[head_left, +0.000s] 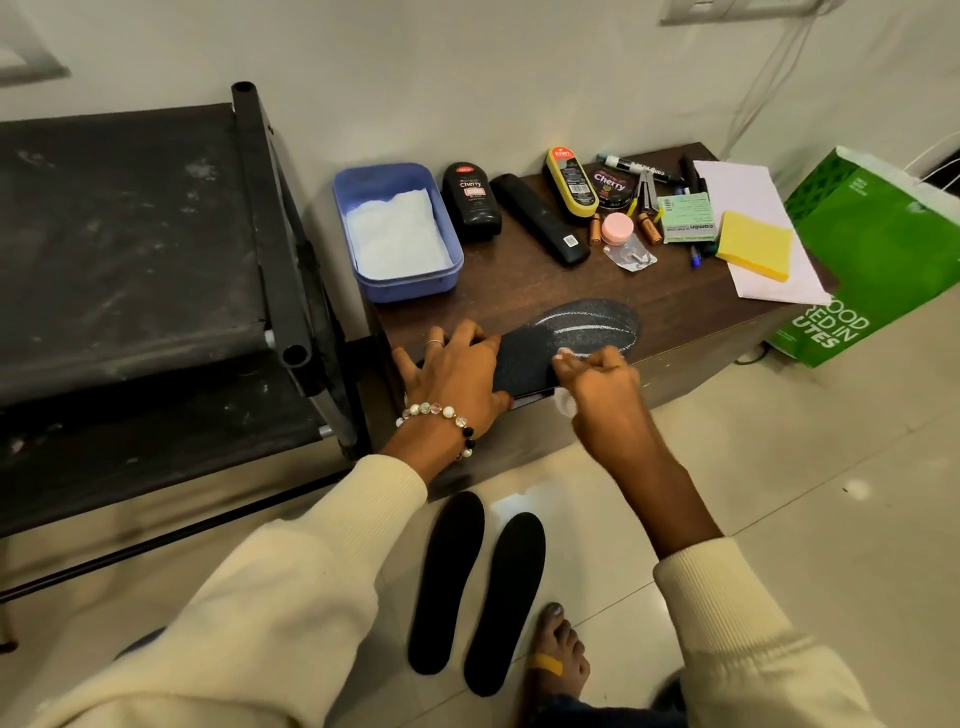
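A dark grey insole lies flat at the front edge of a low brown table, its toe end streaked with white. My left hand presses on the insole's heel end with spread fingers. My right hand pinches a small white wad and its fingertips touch the middle of the insole. Two black insoles lie side by side on the tiled floor below, next to my bare foot.
A blue tub holding white powder stands at the table's back left. Behind are shoe polish bottles, a black remote, batteries, pens, sticky notes and paper. A black rack stands left; a green bag right.
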